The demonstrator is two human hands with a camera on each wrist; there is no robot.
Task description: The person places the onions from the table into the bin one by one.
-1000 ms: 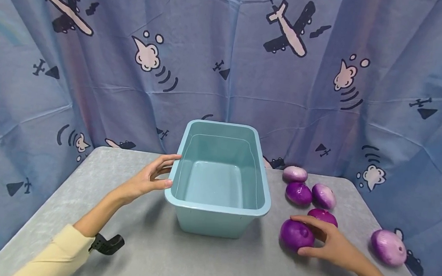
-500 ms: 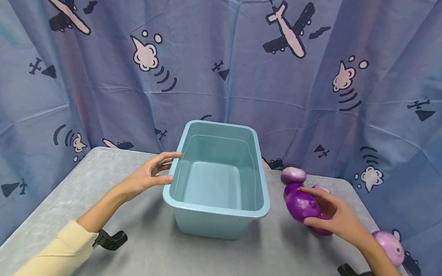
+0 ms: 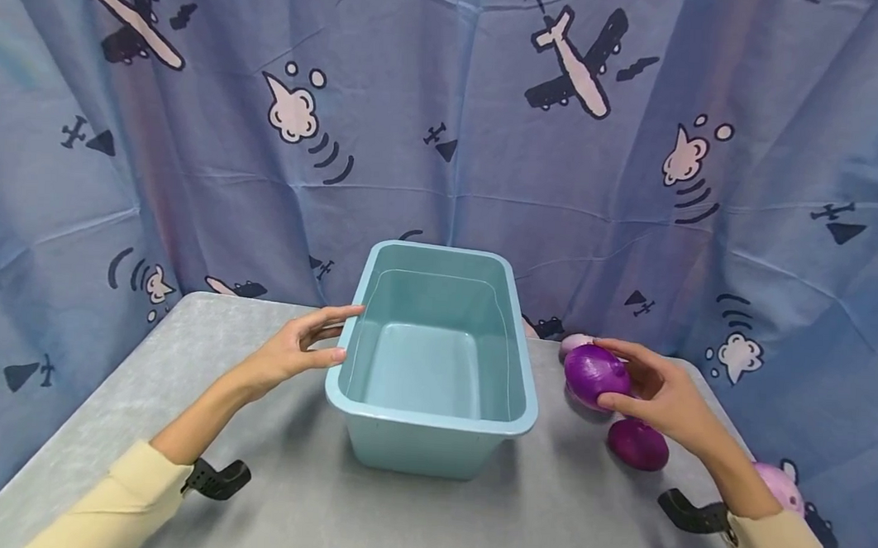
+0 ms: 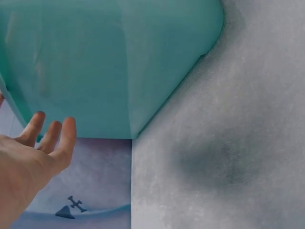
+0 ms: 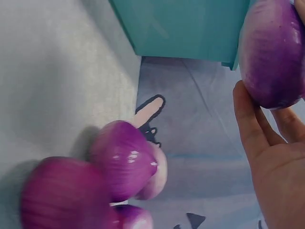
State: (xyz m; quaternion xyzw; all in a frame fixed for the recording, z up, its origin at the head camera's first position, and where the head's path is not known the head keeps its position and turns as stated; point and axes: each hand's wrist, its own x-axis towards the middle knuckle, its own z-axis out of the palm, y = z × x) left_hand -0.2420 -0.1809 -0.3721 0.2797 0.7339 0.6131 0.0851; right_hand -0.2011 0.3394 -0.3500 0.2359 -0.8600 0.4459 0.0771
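Observation:
A light blue plastic bin (image 3: 431, 418) stands in the middle of the grey table (image 3: 293, 498), with nothing inside it. My left hand (image 3: 302, 351) rests with straight fingers against the bin's left rim; in the left wrist view the left hand (image 4: 33, 152) lies open beside the bin's wall (image 4: 109, 62). My right hand (image 3: 652, 393) holds a purple onion (image 3: 594, 376) in the air, right of the bin. In the right wrist view this onion (image 5: 271, 55) sits in my curled fingers (image 5: 257, 129).
Another purple onion (image 3: 637, 444) lies on the table below my right hand, a pale one (image 3: 776, 484) near the right edge, one more (image 3: 574, 342) behind. The right wrist view shows several onions (image 5: 119, 162) clustered together. A blue aeroplane-print curtain (image 3: 447, 125) hangs behind.
My right hand has picked a purple onion off the table and lifted it up and towards the back, beside the bin. The left hand has stayed at the bin's rim.

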